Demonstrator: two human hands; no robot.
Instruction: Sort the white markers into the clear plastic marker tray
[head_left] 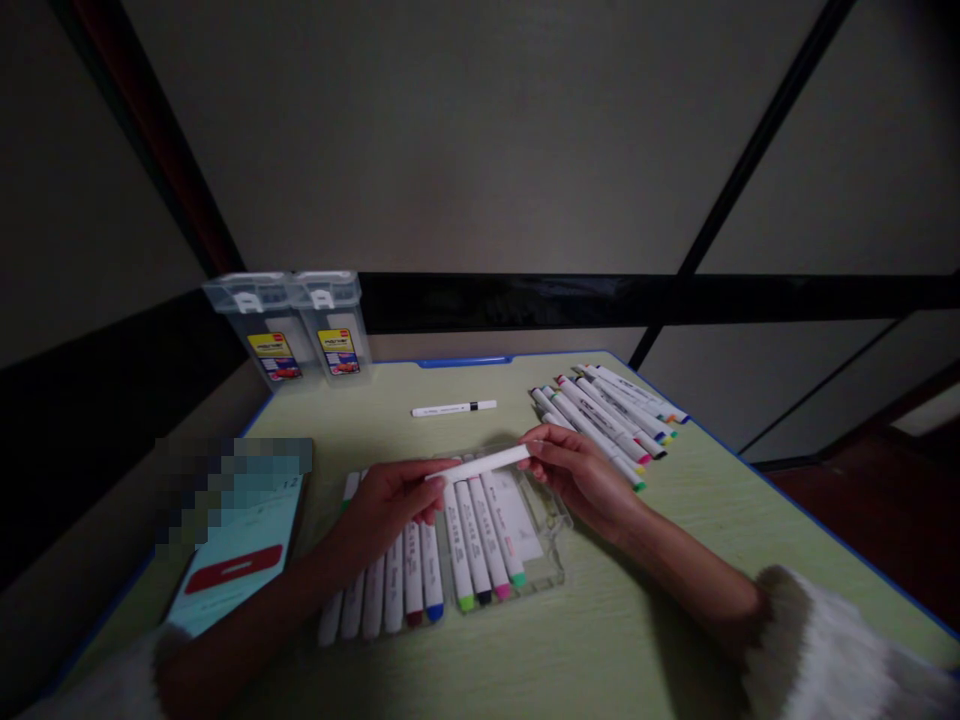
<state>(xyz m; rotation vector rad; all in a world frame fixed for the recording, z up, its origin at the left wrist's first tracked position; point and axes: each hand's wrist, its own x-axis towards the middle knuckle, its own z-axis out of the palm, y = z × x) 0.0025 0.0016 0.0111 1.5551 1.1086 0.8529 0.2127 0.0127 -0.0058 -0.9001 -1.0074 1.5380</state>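
A white marker (486, 464) is held level between my two hands, above a clear plastic tray (551, 580). My left hand (396, 492) pinches its left end and my right hand (574, 468) pinches its right end. Below them, several white markers (466, 550) with coloured ends lie side by side in the tray's right part. More markers (394, 585) fill the left part, their upper ends partly hidden by my left hand. Inside the right part, a white paper (521, 520) shows beside the row.
Several loose markers (607, 410) lie heaped at the right. A single marker (454, 408) rests near the back. Two clear lidded boxes (341, 340) stand at the back left. A device with a lit screen (240, 540) lies at the left. Behind the table (600, 640) rises a wall.
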